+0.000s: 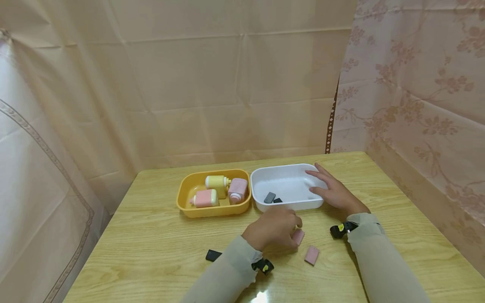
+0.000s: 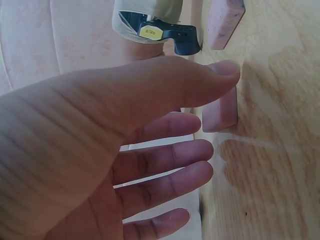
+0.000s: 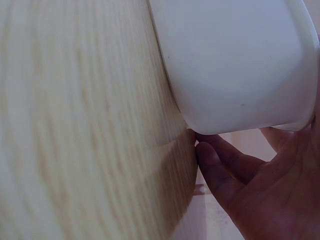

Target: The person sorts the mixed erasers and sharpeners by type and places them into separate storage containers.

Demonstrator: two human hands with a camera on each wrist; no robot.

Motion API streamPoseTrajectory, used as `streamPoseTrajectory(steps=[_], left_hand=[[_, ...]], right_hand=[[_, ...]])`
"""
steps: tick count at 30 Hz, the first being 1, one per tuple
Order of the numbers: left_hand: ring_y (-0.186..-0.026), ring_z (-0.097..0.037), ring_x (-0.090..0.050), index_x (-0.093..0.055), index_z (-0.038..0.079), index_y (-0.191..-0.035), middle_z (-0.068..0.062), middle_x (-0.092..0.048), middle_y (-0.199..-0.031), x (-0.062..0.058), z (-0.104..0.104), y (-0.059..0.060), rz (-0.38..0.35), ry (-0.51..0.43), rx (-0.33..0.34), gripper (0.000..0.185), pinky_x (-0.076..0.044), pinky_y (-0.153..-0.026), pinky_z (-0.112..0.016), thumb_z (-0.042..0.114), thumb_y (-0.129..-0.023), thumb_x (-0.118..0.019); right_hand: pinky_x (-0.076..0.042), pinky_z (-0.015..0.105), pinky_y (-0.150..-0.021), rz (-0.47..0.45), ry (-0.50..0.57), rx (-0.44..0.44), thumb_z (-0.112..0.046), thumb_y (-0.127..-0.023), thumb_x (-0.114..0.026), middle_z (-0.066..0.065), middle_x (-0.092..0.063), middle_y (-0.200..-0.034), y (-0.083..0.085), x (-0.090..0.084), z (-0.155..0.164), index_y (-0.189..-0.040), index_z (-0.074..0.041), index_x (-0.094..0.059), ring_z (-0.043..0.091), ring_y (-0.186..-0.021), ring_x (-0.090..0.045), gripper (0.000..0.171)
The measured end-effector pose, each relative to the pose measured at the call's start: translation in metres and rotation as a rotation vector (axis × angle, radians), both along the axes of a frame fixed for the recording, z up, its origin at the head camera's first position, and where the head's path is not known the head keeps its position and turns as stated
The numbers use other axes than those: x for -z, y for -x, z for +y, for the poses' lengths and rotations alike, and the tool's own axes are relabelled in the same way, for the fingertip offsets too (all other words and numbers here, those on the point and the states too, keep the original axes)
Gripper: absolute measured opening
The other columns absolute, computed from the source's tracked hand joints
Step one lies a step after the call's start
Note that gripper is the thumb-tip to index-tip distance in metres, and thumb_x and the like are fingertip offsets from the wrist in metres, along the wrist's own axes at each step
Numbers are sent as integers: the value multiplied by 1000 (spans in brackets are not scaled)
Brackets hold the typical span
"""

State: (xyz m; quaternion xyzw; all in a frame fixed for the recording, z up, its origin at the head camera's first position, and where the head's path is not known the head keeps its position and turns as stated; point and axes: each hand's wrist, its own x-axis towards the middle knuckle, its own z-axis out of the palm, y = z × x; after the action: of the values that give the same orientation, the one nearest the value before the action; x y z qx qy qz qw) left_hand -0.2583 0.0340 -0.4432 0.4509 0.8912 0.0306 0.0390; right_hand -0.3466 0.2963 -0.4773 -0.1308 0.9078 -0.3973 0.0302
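Note:
My left hand (image 1: 275, 227) is low over the table, with its thumb and fingers on either side of a small pink block (image 1: 298, 237). In the left wrist view the thumb overlaps this pink block (image 2: 221, 114), and the other fingers extend loosely. A second pink block (image 1: 312, 255) lies just to the right. At the right end of the white tray (image 1: 289, 205), my right hand (image 1: 335, 191) holds the rim, some fingers outside against the wall. A grey block (image 1: 270, 198) and a black block (image 1: 278, 200) lie in this tray.
A yellow tray (image 1: 212, 213) stands left of the white one. It holds a yellow bottle (image 1: 217, 184), a pink bottle (image 1: 204, 198) and a pale purple bottle (image 1: 238, 189). A black block (image 1: 213, 255) lies partly behind the left sleeve. Curtains hang behind the table.

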Motion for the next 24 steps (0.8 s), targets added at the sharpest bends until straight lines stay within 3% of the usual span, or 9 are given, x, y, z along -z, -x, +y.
streamPoseTrajectory(steps=[10,24], left_hand=[[-76,-4,-52,-74,28,-93,18,-58,-80,3,1,1,37,7,7,16,-43,-70,-21,36,-82,-82],[-75,-5,-52,-74,27,-89,17,-55,-77,6,1,-1,39,-20,1,4,-42,-70,-20,30,-90,-76]], right_hand=[[-5,83,-113,10,-2,-2,-32,-104,-63,-3,4,-176,0,0,0,-159,-30,-41,44,-160,1,60],[-5,82,-114,1,-2,-3,-33,-104,-62,-4,5,-176,0,-1,0,-159,-31,-41,43,-160,2,59]])
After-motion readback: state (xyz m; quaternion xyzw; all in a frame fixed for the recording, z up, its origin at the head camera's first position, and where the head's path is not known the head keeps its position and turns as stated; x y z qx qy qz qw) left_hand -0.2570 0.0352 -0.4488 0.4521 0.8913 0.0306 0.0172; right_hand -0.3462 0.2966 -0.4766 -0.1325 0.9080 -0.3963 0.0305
